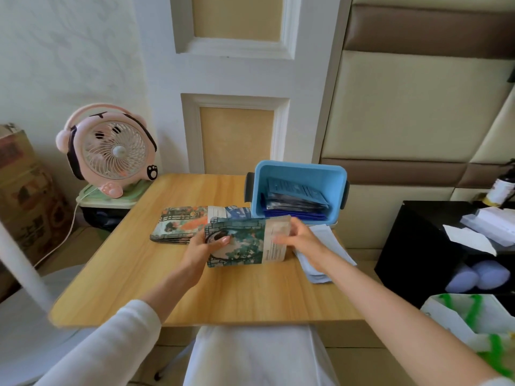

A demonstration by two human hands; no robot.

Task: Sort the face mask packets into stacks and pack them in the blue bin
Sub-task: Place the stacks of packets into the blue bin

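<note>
Both hands hold a stack of teal-green face mask packets [245, 240] upright on its edge at the middle of the wooden table [172, 288]. My left hand [203, 247] grips its left end, thumb on the front. My right hand [302, 240] grips the pale right end. Behind it to the left lies a flat stack of orange-and-teal packets [181, 224]. A pile of white packets [328, 254] lies under my right forearm. The blue bin [299, 174] stands at the table's back right with dark blue packets [295, 199] inside.
A pink desk fan [111, 151] stands on a green-lidded box off the table's left back corner. A cardboard box [25, 190] is at far left. A black shelf [412, 246] with white boxes and a bottle is at right. A green-handled white bag [473, 324] sits at lower right.
</note>
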